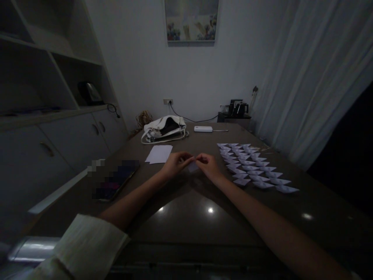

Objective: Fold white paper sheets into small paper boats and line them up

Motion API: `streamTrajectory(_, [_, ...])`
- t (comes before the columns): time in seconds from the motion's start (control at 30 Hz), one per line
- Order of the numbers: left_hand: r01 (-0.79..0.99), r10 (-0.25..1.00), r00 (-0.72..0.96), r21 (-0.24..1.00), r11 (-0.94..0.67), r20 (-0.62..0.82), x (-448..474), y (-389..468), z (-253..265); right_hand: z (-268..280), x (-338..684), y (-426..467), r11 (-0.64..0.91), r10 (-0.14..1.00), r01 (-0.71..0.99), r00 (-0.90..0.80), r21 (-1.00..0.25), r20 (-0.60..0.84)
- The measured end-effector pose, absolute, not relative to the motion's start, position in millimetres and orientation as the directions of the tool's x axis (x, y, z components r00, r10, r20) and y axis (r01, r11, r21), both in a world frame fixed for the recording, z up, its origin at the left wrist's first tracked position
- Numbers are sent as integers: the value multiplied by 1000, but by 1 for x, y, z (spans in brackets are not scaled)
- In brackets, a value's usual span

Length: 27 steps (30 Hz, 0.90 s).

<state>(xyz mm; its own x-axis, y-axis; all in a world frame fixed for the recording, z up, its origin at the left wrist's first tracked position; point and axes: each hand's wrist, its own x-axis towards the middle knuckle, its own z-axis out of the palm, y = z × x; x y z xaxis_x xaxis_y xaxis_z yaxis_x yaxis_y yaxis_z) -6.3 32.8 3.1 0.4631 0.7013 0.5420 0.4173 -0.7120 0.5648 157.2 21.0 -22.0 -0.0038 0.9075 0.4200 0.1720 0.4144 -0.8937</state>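
A small folded piece of white paper is held between my two hands over the middle of the table. My left hand pinches its upper left edge with thumb and fingertips. From the other side, my right hand pinches the paper near the same top point, so the fingertips almost meet. Rows of folded white paper boats stand to the right of my right hand. Beyond my left hand lies a stack of white paper sheets. The exact folds of the held paper are too dim to make out.
A phone lies on the table's left side. At the back are a white handbag and a white power bank with a short cable. Cabinets line the left, and a pale curtain hangs on the right.
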Motion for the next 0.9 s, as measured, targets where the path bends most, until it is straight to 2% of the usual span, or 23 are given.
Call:
streamTrajectory(0.1, [370,741,446,651,-663,501,-5,33,1,-22,155,18,415,908,160,-6,-895,420])
streamTrajectory(0.27, [288,802,276,751,-594,529,-3,33,1,-24,153,18,377,926,145,-34,-915,376])
streamTrajectory(0.4, [304,802,228,743,-597,552,-4,31,2,-26,153,20,361,933,147,-47,-921,358])
streamTrajectory(0.7, [322,811,215,745,-585,544,-5,28,-2,-26,154,17,345,937,230,-36,-910,347])
streamTrajectory(0.9, [332,812,225,741,-584,539,-7,28,1,-25,153,16,302,952,222,-22,-927,305])
